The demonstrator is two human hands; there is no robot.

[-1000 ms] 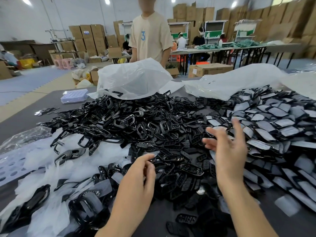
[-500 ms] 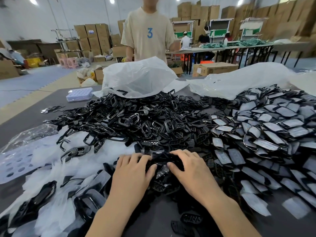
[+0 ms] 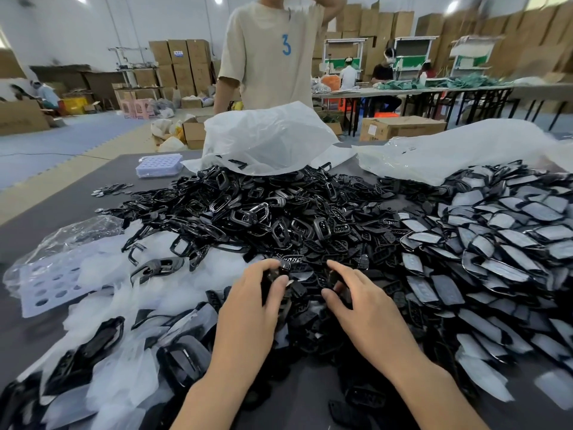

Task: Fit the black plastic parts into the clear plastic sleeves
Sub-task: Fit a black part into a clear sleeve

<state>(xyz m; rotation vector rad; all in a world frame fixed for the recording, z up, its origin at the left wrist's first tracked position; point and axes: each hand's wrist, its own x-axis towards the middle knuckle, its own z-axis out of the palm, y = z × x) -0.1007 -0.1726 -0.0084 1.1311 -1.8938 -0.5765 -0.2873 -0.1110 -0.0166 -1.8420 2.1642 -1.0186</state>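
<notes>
left hand (image 3: pixel 248 308) low centre, at the near edge of the loose heap of black plastic parts (image 3: pixel 279 218). Its fingers (image 3: pixel 262 271) are curled with the thumb opposed, gripping one small black slotted part (image 3: pixel 274 276)

right hand (image 3: pixel 369 315) just beside it, the two hands not touching. Its fingers (image 3: pixel 342 271) and thumb pinch a second small dark part (image 3: pixel 336 280); mostly hidden, shape unclear. Cannot tell if either part is lifted off the heap

layout on the dark grey tabletop (image 3: pixel 71 209):
- middle: loose black frames and slotted plates, tangled
- right: black pieces already inside clear plastic sleeves (image 3: pixel 502 243), overlapping like scales
- left: heap of empty translucent sleeves (image 3: pixel 102 268), a few black frames lying on it
- near left: larger sleeved black shells (image 3: pixel 183 358)
- left edge: flat pale perforated sheet (image 3: pixel 49 283) partly under a crumpled clear bag (image 3: pixel 71 234)

far side: crumpled white plastic bag (image 3: pixel 266 138) resting on the heap's far edge, second whitish plastic bag (image 3: pixel 449 150) to its right. Pale blue perforated plastic tray (image 3: pixel 158 164) at far left, small silvery discs (image 3: pixel 113 189) just in front of it

person in a beige T-shirt with a blue "3" (image 3: pixel 273 51) stands behind the tabletop, one arm raised. Brown cardboard box (image 3: pixel 400 127) on the floor beyond
</notes>
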